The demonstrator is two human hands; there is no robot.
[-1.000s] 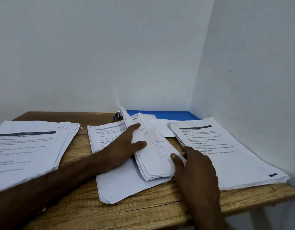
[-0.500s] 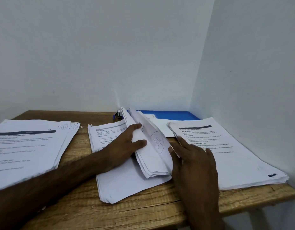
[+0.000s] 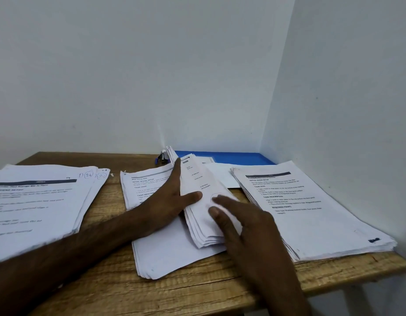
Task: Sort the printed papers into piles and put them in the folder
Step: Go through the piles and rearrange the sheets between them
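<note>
Three piles of printed papers lie on the wooden table: a left pile (image 3: 35,201), a middle pile (image 3: 165,249) and a right pile (image 3: 311,208). A bundle of folded-over sheets (image 3: 197,185) rises from the middle pile. My left hand (image 3: 168,201) lies flat on the middle pile, its fingers under the bundle and its thumb pressing on top of it. My right hand (image 3: 240,226) rests with straight fingers on the bundle's upper face, near a pen-drawn circle. A blue folder (image 3: 238,157) lies at the back against the wall, partly hidden by papers.
A small stapler (image 3: 162,157) stands at the back beside the folder. White walls close the table at the back and on the right. The table's front edge (image 3: 220,299) runs close below the piles. A loose white sheet (image 3: 222,176) lies over the folder.
My right hand has shifted left from the bundle's right edge onto its top face. More sheets have flipped over, and the bundle leans flatter. My left hand stays on the middle pile.
</note>
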